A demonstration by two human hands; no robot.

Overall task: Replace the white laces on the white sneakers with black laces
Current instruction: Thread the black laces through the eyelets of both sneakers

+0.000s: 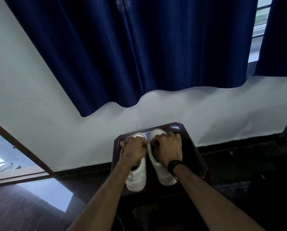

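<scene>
Item: white sneakers (136, 177), pair, side by side on dark surface (197, 157), toes far. Your left hand (135, 150) and right hand (167, 149): fingers curled over lace areas; what they pinch, can't tell. Laces prob. soft, limp; grip near tips.

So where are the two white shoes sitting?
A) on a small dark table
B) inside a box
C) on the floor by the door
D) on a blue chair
A: both white sneakers rest side by side on the small dark table near the wall, with the left hand and the right hand on top of them.
</scene>
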